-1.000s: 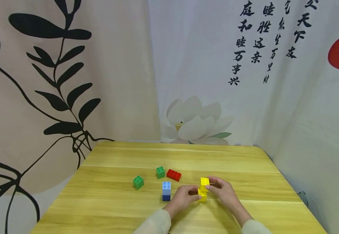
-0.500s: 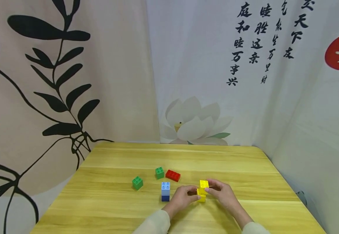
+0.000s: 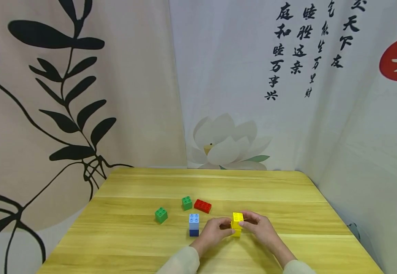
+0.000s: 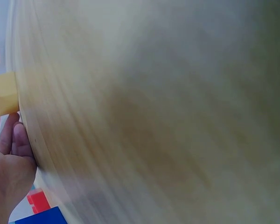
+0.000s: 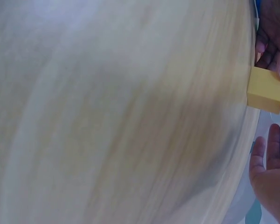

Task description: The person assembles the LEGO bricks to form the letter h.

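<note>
The left hand and right hand were both pinched around a stack of two yellow plastic studded bricks, kept low over the light wooden table. A pale-blue-on-dark-blue brick stack was parked just left of the hands.

Blurred wooden tabletop filling most of the view, left hand at the lower left edge, yellow block just above its fingers, red block and blue block at the bottom.
</note>
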Demonstrator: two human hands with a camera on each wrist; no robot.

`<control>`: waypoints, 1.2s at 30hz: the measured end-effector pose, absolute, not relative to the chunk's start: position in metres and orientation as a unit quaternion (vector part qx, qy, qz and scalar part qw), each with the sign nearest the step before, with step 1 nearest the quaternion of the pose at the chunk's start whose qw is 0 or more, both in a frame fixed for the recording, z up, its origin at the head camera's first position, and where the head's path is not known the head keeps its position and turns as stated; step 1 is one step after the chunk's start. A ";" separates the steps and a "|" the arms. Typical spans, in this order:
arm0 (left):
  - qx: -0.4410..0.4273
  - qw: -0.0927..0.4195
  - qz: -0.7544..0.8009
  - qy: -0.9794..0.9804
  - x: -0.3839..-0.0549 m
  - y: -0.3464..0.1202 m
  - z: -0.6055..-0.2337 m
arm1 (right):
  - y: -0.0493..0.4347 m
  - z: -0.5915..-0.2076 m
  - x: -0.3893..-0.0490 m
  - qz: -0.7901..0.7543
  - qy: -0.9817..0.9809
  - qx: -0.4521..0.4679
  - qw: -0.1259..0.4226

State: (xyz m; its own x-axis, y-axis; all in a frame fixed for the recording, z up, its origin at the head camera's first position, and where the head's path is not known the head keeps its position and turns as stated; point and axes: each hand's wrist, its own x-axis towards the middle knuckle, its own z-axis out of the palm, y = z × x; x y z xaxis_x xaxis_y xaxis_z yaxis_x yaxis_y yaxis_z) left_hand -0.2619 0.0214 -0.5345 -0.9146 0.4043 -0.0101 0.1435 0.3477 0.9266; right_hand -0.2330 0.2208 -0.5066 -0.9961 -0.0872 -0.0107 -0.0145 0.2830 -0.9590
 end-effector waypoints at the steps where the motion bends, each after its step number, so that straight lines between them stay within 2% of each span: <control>1: 0.169 0.119 0.546 0.812 -0.262 0.022 -0.535 | 0.221 -0.506 -0.233 -0.597 0.801 -0.033 0.032; 36: 0.165 0.130 0.544 0.813 -0.262 0.021 -0.534 | 0.224 -0.509 -0.237 -0.592 0.803 -0.052 0.055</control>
State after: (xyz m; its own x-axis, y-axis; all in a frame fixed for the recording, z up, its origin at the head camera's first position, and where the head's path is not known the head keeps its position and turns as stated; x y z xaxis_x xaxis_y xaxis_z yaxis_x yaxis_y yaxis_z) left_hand -0.2620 0.0206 -0.5336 -0.9117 0.4097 -0.0318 0.1270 0.3544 0.9264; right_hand -0.2370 0.2242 -0.5091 -0.9885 -0.1489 -0.0266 -0.0186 0.2942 -0.9556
